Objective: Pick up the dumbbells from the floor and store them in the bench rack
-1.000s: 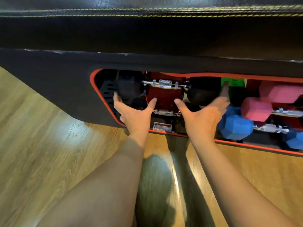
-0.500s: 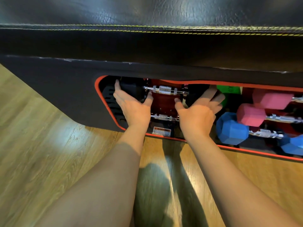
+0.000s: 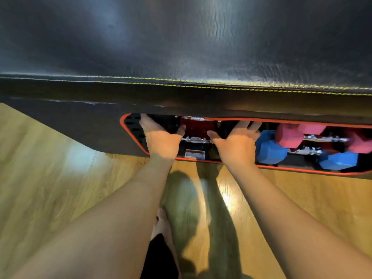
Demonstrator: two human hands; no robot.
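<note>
The bench rack (image 3: 281, 167) is an orange-rimmed opening under the black padded bench. At its left end lies a black dumbbell, with its chrome handle (image 3: 196, 139) showing between my hands. My left hand (image 3: 161, 141) cups the dumbbell's left head and my right hand (image 3: 235, 146) cups its right head, thumbs pointing inward along the handle. Both heads are mostly hidden by my hands. A second chrome handle (image 3: 197, 118) shows just above, under the pad's edge. A blue dumbbell (image 3: 269, 150) and a pink dumbbell (image 3: 287, 135) lie in the rack to the right.
The bench pad (image 3: 181, 47) with yellow stitching overhangs the rack and fills the upper half of the view. A warning label (image 3: 194, 154) sits on the rack's front lip. Wooden floor (image 3: 50, 178) spreads below, with my bare foot (image 3: 163, 224) on it.
Both hands went from spread open in front of the rack to resting over the black dumbbell's heads. The view rose, so the bench pad now covers more of the rack.
</note>
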